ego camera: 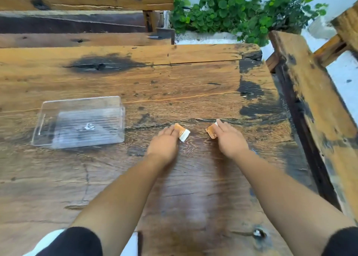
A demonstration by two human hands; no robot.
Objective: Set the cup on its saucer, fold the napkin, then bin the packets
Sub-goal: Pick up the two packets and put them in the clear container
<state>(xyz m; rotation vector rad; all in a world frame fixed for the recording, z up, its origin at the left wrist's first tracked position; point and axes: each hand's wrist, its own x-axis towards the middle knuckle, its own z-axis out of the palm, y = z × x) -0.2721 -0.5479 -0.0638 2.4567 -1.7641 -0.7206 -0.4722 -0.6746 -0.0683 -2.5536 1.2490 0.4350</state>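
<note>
Head view: one packet (182,133) under each hand's fingers (170,130).

Soft, even daylight fills the scene, bright on the white wall behind the plants (242,13). Shadows on the worktop (193,81) are faint and diffuse. The clear plastic box (81,120) carries pale glare streaks. Motion blur softens both forearms and the frame's edges, where wide-angle distortion bends the planks.

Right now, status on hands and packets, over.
Left hand on one packet, right hand on the other packet, both on the table. Clear bin left, empty. Path unobstructed.
</note>
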